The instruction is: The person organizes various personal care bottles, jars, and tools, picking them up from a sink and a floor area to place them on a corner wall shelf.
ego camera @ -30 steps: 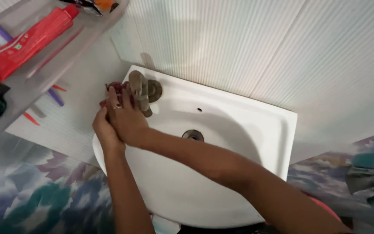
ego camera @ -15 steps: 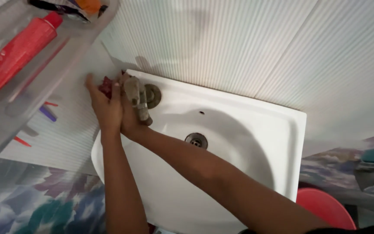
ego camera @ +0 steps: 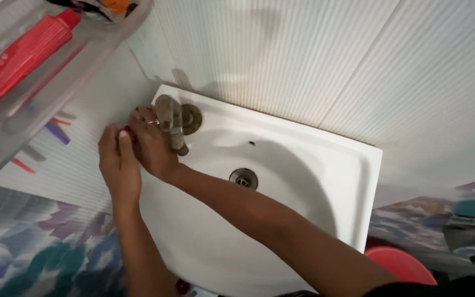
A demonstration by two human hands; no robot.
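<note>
Your white sink sits in the middle of the frame, with one metal drain hole at its bottom. Nothing else lies in the bowl. One dull metal tap stands at the sink's upper left corner. Your two hands meet right beside it, at the sink's left edge. Your left hand and your right hand are pressed together, fingers straight. At the upper left of the frame a clear shelf holds one red tube. The wall behind is white with thin ribs. One red round thing peeks out at the lower right.
</note>
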